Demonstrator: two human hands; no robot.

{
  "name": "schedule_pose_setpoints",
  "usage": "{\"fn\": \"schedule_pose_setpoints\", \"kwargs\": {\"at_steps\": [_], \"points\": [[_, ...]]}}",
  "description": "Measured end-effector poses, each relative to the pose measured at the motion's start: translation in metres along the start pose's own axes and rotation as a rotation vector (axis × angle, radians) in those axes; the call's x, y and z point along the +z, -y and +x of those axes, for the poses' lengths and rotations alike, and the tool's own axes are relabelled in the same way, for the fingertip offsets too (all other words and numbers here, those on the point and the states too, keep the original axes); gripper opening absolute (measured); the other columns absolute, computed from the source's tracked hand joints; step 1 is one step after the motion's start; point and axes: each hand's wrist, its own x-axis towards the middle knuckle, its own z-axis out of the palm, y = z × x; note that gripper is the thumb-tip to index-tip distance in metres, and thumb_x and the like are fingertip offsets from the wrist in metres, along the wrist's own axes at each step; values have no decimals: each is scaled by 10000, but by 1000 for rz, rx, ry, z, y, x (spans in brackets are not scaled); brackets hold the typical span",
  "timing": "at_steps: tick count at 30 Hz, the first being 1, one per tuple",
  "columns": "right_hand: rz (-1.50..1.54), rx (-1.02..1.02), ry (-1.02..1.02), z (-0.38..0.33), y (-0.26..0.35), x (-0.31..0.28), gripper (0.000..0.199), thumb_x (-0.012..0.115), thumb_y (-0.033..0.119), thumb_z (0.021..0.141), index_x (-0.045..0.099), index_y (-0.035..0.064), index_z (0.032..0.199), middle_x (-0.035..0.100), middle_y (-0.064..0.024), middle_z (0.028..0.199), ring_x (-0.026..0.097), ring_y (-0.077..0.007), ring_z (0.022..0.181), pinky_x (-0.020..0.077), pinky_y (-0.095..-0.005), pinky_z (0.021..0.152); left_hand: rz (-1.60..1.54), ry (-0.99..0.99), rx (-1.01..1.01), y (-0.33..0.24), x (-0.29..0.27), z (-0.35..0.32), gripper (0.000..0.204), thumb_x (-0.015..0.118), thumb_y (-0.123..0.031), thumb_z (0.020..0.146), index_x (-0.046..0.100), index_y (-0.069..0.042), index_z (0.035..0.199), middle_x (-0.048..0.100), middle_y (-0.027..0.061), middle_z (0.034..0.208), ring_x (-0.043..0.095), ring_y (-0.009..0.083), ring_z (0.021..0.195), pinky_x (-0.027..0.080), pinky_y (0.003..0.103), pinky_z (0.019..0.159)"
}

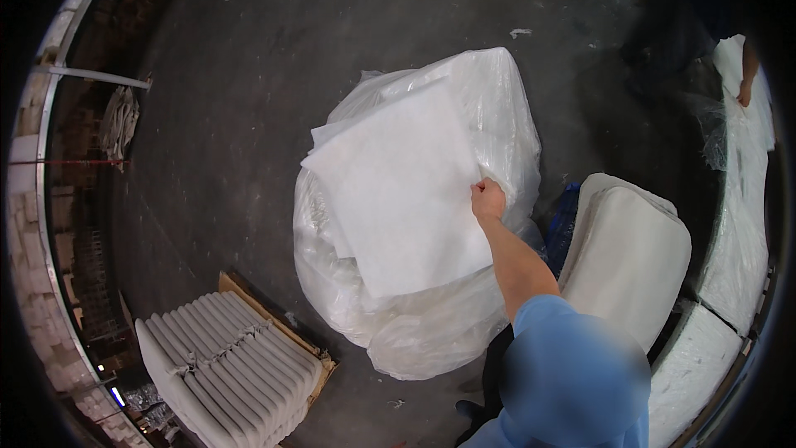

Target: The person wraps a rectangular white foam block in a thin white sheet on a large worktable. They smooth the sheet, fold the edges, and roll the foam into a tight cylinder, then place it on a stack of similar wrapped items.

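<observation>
Right grip [489, 199]: clamped on sheet [402, 191], right edge | Sheet: white, lying atop bundle [507, 108] (plastic-wrapped, on floor [224, 141]) | Left grip: outside view, state undeterminable

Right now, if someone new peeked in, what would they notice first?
Probably the bright white sheets in the middle, lying on a shiny plastic-covered heap, with the right hand closed on their right edge. Then maybe the ribbed row of pale padded pieces at lower left, and the smooth pale stack toward the lower right.
</observation>
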Motion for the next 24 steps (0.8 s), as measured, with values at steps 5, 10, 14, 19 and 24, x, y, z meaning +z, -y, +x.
{"fn": "schedule_pose_setpoints", "kwargs": {"at_steps": [5,10,14,19,24], "points": [[-31,-429,-2,-47,11,2,126,704,182,884,669,78,823,654,-144,862,659,-365,828,520,-485,740,-132,-65,-169,2,-9,0,441,655,-244,894,622,-143,1321,573,146,1375,664,286,1100,555,409,960],[73,-857,218,-123,39,-4,83,710,100,836,636,85,802,626,-105,795,633,-335,749,483,-463,678,-465,-118,-248,17,-9,-10,442,647,-261,937,597,-157,1363,628,128,1300,692,250,1004,581,391,869],[352,-651,-30,-159,69,-26,91,682,77,920,596,60,899,590,-80,772,619,-222,763,472,-377,673,-517,-145,-174,36,-21,-2,438,573,-385,1016,587,-153,1388,698,99,1117,688,218,949,571,389,820],[828,-401,196,-238,136,-93,85,605,80,1013,521,75,1023,517,-5,814,471,-86,750,398,-251,661,-436,-144,-82,79,-51,24,526,608,-423,1010,536,-156,1457,696,98,1026,669,189,863,547,394,711],[1036,-584,285,-347,172,-193,90,583,36,1017,511,89,1026,466,62,849,400,-26,750,356,-202,660,-550,-237,244,96,-126,80,397,618,-258,1034,579,-65,1379,720,40,1121,659,150,863,521,293,744]]}}
